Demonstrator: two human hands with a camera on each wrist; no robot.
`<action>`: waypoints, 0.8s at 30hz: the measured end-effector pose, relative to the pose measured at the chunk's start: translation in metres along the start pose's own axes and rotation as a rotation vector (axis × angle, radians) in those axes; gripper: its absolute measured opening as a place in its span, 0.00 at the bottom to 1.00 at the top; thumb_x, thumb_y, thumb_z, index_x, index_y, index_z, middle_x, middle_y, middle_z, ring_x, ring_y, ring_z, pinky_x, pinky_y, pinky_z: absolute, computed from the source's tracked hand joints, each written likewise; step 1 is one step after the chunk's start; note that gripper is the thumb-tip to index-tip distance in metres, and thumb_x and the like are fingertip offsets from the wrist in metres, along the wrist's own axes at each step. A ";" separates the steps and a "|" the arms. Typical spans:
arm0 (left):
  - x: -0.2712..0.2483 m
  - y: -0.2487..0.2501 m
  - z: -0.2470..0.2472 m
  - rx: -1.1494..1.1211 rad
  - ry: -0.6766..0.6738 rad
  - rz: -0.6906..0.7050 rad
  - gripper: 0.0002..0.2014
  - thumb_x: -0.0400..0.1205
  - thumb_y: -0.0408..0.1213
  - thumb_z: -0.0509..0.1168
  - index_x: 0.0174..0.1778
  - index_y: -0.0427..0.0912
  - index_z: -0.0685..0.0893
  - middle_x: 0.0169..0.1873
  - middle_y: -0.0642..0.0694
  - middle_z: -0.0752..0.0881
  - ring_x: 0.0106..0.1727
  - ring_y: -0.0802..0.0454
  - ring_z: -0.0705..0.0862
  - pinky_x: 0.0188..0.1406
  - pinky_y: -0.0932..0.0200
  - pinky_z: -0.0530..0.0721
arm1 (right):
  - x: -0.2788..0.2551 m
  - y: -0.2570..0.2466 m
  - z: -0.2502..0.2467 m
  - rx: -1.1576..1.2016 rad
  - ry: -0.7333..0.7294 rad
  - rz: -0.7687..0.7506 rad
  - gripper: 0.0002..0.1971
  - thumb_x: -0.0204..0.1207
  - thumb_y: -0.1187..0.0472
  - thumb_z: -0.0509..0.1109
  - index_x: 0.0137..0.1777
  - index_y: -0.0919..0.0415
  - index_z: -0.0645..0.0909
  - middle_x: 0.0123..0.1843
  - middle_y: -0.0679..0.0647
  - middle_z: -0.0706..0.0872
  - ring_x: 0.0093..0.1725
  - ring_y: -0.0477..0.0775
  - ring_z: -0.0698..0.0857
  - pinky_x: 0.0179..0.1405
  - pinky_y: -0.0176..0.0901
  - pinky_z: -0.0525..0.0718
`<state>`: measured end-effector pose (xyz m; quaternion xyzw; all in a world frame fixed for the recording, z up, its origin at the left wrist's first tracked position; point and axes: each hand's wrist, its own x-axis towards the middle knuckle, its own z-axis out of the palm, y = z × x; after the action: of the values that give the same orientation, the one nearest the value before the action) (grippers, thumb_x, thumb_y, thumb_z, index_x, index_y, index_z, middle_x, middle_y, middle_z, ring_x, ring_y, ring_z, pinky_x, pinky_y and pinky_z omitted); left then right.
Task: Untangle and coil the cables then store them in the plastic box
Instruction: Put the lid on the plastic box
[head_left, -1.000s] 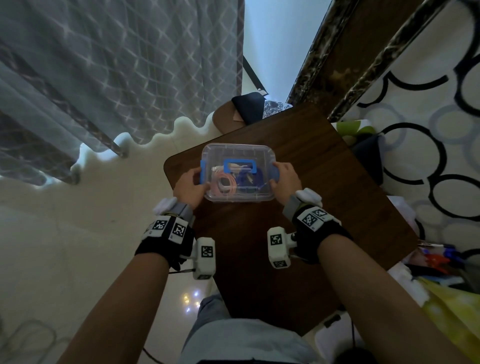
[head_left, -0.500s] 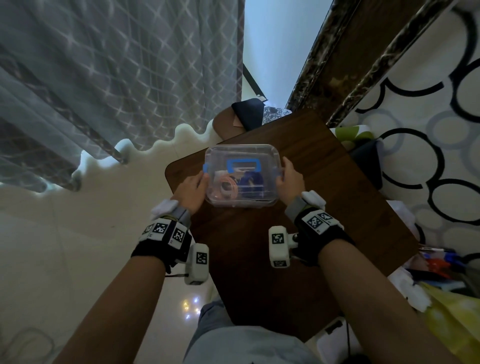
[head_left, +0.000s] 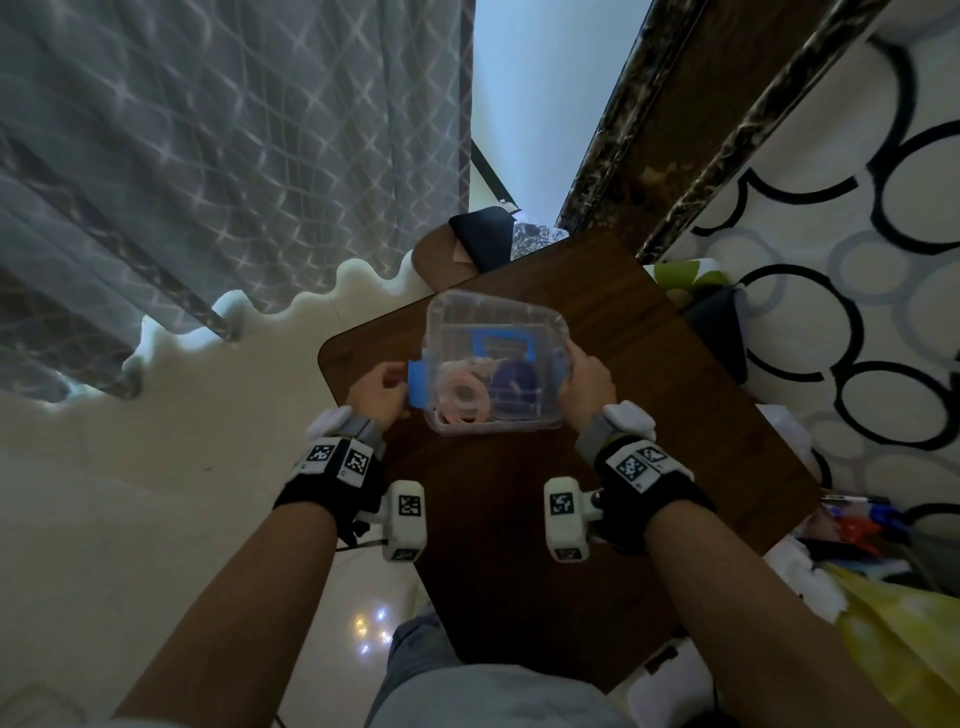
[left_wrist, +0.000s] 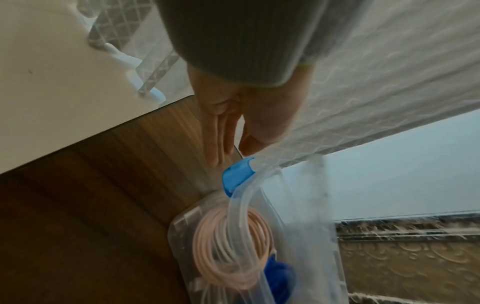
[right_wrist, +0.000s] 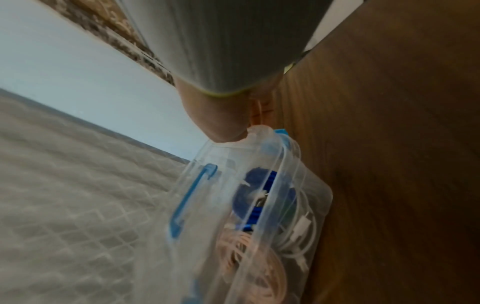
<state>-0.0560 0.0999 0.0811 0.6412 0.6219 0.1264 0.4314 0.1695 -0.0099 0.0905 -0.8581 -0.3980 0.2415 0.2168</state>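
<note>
A clear plastic box (head_left: 493, 332) with a blue lid handle stands on the dark wooden table (head_left: 519, 519). Through its walls I see a coiled pink cable (head_left: 465, 400), a coiled blue cable (head_left: 511, 387) and, in the right wrist view, a white cable (right_wrist: 303, 232). My left hand (head_left: 382, 389) is beside the box's left end, fingers straight (left_wrist: 215, 144), thumb just short of the blue latch (left_wrist: 239, 174), which sticks outward. My right hand (head_left: 584, 379) grips the box's right end, thumb (right_wrist: 223, 123) pressed on the lid's rim; its fingers are hidden.
A patterned curtain hangs to the left beyond the table edge. A dark cloth (head_left: 483, 234) lies at the table's far corner. Pens and clutter (head_left: 857, 525) and a yellow bag (head_left: 909, 649) crowd the right side. Bare wood lies between the box and me.
The box has slid a little away from me and turned slightly. My left hand has come off the left latch, which now stands out from the box.
</note>
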 end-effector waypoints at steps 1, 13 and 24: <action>-0.003 0.003 0.000 0.027 0.067 0.007 0.14 0.82 0.34 0.60 0.64 0.42 0.79 0.61 0.40 0.82 0.52 0.45 0.84 0.49 0.57 0.82 | -0.001 0.001 -0.002 -0.043 0.013 -0.015 0.24 0.82 0.64 0.56 0.78 0.54 0.64 0.63 0.67 0.79 0.62 0.68 0.78 0.62 0.56 0.76; -0.009 0.063 -0.002 0.095 0.022 0.103 0.18 0.76 0.40 0.70 0.60 0.43 0.77 0.55 0.45 0.83 0.49 0.54 0.79 0.47 0.59 0.75 | 0.022 -0.009 -0.032 -0.107 0.032 -0.009 0.26 0.80 0.68 0.60 0.77 0.53 0.65 0.70 0.64 0.73 0.67 0.65 0.75 0.65 0.53 0.75; 0.002 0.064 -0.007 0.089 0.064 0.011 0.36 0.72 0.48 0.73 0.74 0.46 0.67 0.72 0.38 0.71 0.70 0.41 0.73 0.66 0.45 0.76 | 0.014 0.002 -0.039 0.115 -0.005 0.093 0.25 0.81 0.58 0.62 0.77 0.50 0.62 0.75 0.63 0.68 0.69 0.67 0.74 0.65 0.55 0.75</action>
<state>-0.0164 0.1135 0.1297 0.6588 0.6369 0.1215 0.3817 0.2017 -0.0067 0.1169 -0.8611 -0.3437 0.2759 0.2534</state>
